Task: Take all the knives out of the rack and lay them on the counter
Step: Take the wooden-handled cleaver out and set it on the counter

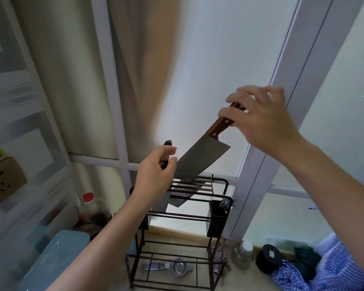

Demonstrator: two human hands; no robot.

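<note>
A black wire rack (198,215) stands on the counter (177,234) by the window. My right hand (261,120) grips the brown wooden handle of a cleaver (200,162), whose broad blade tilts down-left with its lower end still in the rack's top slots. My left hand (156,173) is closed around the dark handle of a second knife (166,152), which sticks up from the rack's left side. That knife's blade (162,202) shows partly below my wrist, inside the rack.
A black utensil cup (218,217) hangs on the rack's right side. A red-capped bottle (88,208) and a blue box (57,261) sit to the left. A metal strainer (177,268) lies under the rack; a jar (243,255), a black lid (270,257) and blue checked cloth (328,271) are right.
</note>
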